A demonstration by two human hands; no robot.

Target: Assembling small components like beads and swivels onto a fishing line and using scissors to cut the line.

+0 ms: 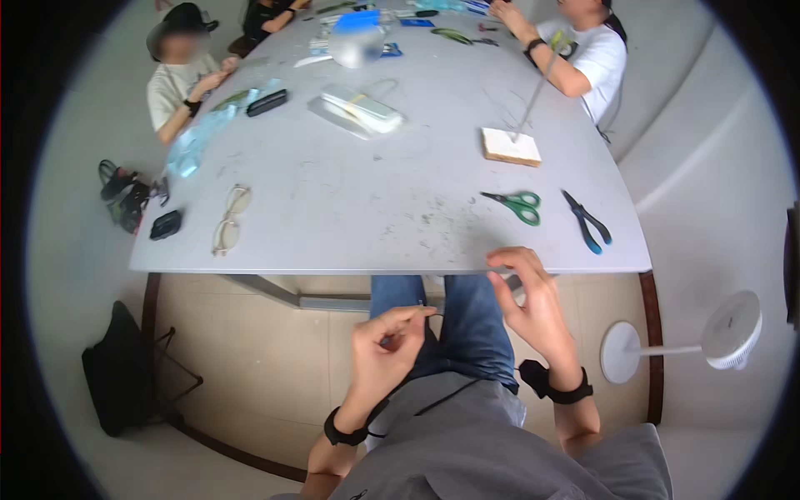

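My left hand [385,348] hovers over my lap below the table edge, with thumb and forefinger pinched together. Anything thin between them is too small to see. My right hand [533,302] is raised just under the front edge of the grey table [350,208], its fingers curled and apart and nothing in them. Both wrists wear black bands. Nearest on the table are green-handled scissors [518,205] and a blue-handled cutting tool [588,222], both beyond my right hand.
A tan foam block [510,147] with a thin stick stands mid-right, and glasses [229,219] lie at left near a clear plastic box [360,110]. Two people sit at the far sides. A white fan [727,330] and a black bag [122,368] are on the floor.
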